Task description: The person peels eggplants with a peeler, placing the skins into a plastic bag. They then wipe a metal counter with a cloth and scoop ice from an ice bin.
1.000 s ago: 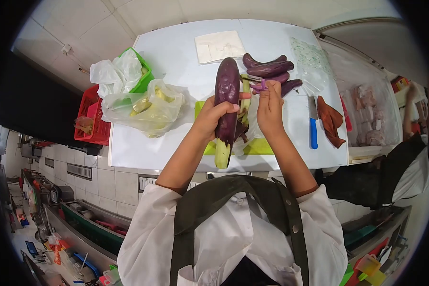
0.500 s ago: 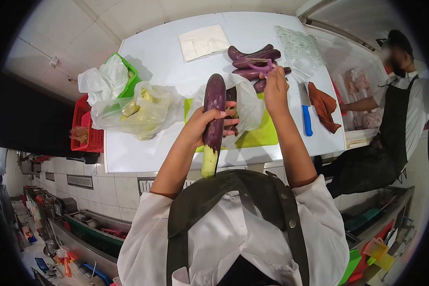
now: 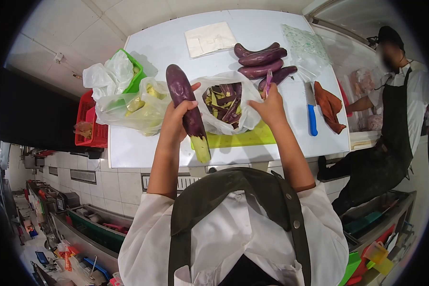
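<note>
A long purple eggplant (image 3: pixel 182 90), its lower end peeled to pale green, is gripped in my left hand (image 3: pixel 176 114). My right hand (image 3: pixel 270 106) holds a purple peeler (image 3: pixel 269 82) upright between its fingers, and its thumb side meets the rim of a white plastic bag (image 3: pixel 247 119). The bag stands open between my hands, with dark and green peelings (image 3: pixel 223 102) inside. Under the bag lies a yellow-green cutting board (image 3: pixel 255 137). Several whole eggplants (image 3: pixel 262 58) are grouped beyond my right hand.
Right of my hand are a blue-handled knife (image 3: pixel 312 120) and a brown cloth (image 3: pixel 329 107). A folded white cloth (image 3: pixel 209 39) lies at the back. Left are a plastic bag (image 3: pixel 148 112), green basket (image 3: pixel 137 71) and red basket (image 3: pixel 84 117). A person (image 3: pixel 396 105) stands at the right.
My left hand has carried the eggplant left, off the bag, so the peelings now show. My right hand has come down from the eggplant pile to the bag's right rim, with the peeler.
</note>
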Demonstrator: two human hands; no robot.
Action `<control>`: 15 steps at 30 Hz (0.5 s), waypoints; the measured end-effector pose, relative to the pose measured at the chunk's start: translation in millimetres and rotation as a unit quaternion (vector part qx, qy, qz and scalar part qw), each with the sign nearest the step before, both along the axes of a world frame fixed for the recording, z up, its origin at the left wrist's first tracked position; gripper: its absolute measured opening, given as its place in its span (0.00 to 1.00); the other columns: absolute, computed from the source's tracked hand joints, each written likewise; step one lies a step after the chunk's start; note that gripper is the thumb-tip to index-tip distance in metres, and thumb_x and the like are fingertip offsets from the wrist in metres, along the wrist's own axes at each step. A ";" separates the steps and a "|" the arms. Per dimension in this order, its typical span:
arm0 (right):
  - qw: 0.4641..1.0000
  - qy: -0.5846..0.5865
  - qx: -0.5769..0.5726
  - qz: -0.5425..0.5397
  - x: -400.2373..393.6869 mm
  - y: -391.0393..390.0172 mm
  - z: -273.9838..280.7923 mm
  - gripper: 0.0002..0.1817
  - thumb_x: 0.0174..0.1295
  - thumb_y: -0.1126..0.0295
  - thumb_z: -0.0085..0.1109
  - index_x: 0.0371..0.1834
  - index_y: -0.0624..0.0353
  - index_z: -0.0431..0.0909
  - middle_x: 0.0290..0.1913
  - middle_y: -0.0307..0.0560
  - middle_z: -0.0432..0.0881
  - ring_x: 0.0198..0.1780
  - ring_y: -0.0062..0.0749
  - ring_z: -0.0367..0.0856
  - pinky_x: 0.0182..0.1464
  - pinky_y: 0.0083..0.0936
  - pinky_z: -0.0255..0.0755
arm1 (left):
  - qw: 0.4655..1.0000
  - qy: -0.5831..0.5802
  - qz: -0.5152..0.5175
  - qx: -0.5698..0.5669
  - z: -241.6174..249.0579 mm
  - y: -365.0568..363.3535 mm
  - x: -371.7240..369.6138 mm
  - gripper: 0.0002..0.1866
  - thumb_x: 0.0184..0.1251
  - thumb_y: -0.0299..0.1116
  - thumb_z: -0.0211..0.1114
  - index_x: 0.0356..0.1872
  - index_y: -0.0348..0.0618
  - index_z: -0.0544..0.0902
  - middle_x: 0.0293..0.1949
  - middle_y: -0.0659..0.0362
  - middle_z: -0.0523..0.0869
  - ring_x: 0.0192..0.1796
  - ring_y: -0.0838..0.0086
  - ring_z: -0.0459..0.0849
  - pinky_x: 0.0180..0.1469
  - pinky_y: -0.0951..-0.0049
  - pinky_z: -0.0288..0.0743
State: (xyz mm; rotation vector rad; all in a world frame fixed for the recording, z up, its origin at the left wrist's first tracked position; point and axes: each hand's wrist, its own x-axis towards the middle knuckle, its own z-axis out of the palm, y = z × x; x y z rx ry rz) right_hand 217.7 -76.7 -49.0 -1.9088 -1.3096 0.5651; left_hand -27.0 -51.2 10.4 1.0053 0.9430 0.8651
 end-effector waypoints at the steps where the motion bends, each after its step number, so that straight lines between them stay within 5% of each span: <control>1: 0.996 0.032 0.086 -0.003 -3.4 0.9 -0.5 0.23 0.40 0.77 0.66 0.39 0.63 0.64 0.31 0.54 0.75 0.33 0.44 0.77 0.38 0.31 0.71 | 1.000 -0.008 0.007 0.000 1.8 -1.2 -2.2 0.35 0.50 0.35 0.58 0.64 0.43 0.61 0.65 0.63 0.66 0.65 0.69 0.58 0.54 0.54 0.70; 4: 0.994 0.013 0.108 -0.010 8.4 -3.5 26.8 0.22 0.39 0.78 0.65 0.39 0.64 0.68 0.27 0.46 0.75 0.28 0.31 0.76 0.33 0.27 0.71 | 0.999 -0.019 0.034 0.020 5.0 -3.0 -10.9 0.36 0.49 0.35 0.58 0.65 0.43 0.60 0.65 0.62 0.65 0.68 0.67 0.54 0.55 0.51 0.69; 8: 0.987 0.005 0.152 0.060 11.2 -12.3 58.1 0.18 0.40 0.81 0.60 0.37 0.64 0.68 0.25 0.45 0.74 0.27 0.28 0.75 0.32 0.24 0.70 | 0.997 -0.034 0.052 0.045 6.1 -8.8 -21.9 0.37 0.49 0.35 0.57 0.65 0.43 0.59 0.66 0.61 0.64 0.72 0.62 0.46 0.57 0.48 0.68; 9: 0.990 -0.015 0.126 0.064 9.8 -10.0 58.6 0.18 0.40 0.78 0.63 0.35 0.64 0.67 0.26 0.46 0.74 0.28 0.32 0.74 0.32 0.26 0.69 | 0.997 -0.047 0.053 0.034 10.0 -12.3 -21.7 0.38 0.48 0.34 0.57 0.65 0.39 0.58 0.66 0.54 0.62 0.72 0.56 0.49 0.56 0.47 0.69; 12: 0.979 -0.103 0.118 0.128 13.7 -15.3 53.1 0.21 0.40 0.72 0.68 0.35 0.64 0.66 0.27 0.52 0.72 0.32 0.49 0.75 0.36 0.35 0.68 | 0.991 -0.133 0.009 -0.001 7.8 -18.8 -32.5 0.31 0.50 0.29 0.58 0.60 0.32 0.65 0.60 0.52 0.69 0.56 0.65 0.72 0.51 0.55 0.74; 15: 0.981 -0.074 0.137 0.111 11.0 -25.0 75.7 0.25 0.43 0.63 0.72 0.37 0.63 0.67 0.31 0.51 0.73 0.34 0.45 0.73 0.37 0.34 0.68 | 0.987 -0.159 -0.039 -0.010 18.4 -25.1 -38.2 0.29 0.51 0.32 0.58 0.56 0.31 0.65 0.51 0.44 0.73 0.54 0.55 0.76 0.52 0.47 0.74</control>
